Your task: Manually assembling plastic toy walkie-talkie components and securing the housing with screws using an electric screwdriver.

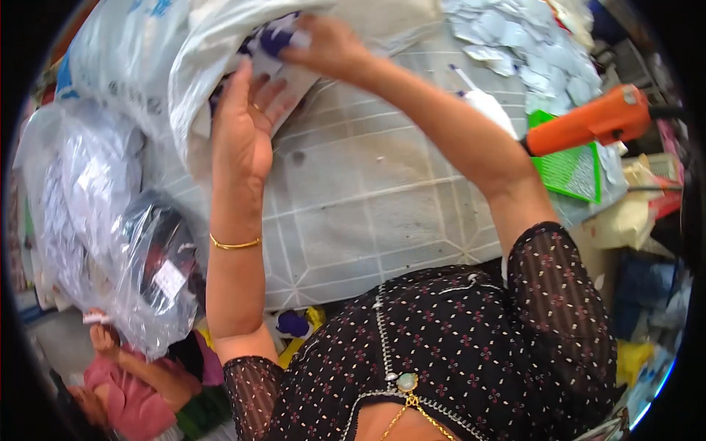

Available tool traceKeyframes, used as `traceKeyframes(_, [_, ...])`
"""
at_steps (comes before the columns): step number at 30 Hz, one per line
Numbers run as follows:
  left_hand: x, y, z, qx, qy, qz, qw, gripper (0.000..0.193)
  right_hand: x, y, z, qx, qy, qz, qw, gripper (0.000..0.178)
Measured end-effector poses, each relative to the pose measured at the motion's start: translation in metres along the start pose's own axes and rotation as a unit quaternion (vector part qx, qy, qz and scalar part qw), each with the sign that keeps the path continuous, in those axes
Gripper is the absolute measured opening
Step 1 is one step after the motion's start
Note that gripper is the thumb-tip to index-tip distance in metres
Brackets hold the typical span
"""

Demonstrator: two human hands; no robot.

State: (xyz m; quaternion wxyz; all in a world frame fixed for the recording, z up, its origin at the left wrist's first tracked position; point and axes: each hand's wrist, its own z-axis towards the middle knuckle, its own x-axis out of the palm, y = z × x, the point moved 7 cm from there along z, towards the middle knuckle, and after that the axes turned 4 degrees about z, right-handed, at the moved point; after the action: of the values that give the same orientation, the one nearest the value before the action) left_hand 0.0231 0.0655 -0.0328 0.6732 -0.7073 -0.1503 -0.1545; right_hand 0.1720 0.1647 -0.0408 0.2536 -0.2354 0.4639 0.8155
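A large white plastic sack (pixel 193 81) lies at the far left of the table, its mouth facing right. Inside the mouth are purple-and-white pieces, largely hidden by the sack and my hands. My left hand (pixel 248 128) is at the mouth with fingers stretched out, beside a flat white surface (pixel 288 92) I cannot identify. Slightly blurred, my right hand (pixel 327 48) reaches in from the right. Its thumb and fingers close round a dark purple-and-white piece (pixel 276 42) whose kind I cannot make out.
Pale flat pieces (pixel 544 55) are heaped at the far right. By my right arm are an orange corded power tool (pixel 588 121), a green tray (pixel 570 173) of small parts and a white object (pixel 489 109). Clear bags (pixel 158 257) line the left; another person (pixel 136 389) sits lower left.
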Motion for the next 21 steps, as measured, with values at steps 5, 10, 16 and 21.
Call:
traceKeyframes(5, [0.024,0.080,0.000,-0.102,-0.036,-0.186,0.977,0.028,-0.064,0.057,-0.103,-0.174,0.027,0.048,0.983,0.037])
traceKeyframes(10, [0.037,0.102,-0.038,-0.216,0.036,-0.215,0.952,0.050,-0.147,-0.096,-0.074,0.072,-0.018,-0.163,0.984,0.026])
traceKeyframes(16, [0.066,0.124,-0.092,-0.254,0.120,-0.294,0.913,0.056,-0.192,-0.230,-0.079,0.212,0.114,-0.430,0.870,0.022])
traceKeyframes(21, [0.082,0.133,-0.108,-0.250,0.102,-0.292,0.918,0.059,-0.209,-0.195,-0.095,0.118,0.012,-0.326,0.938,0.024])
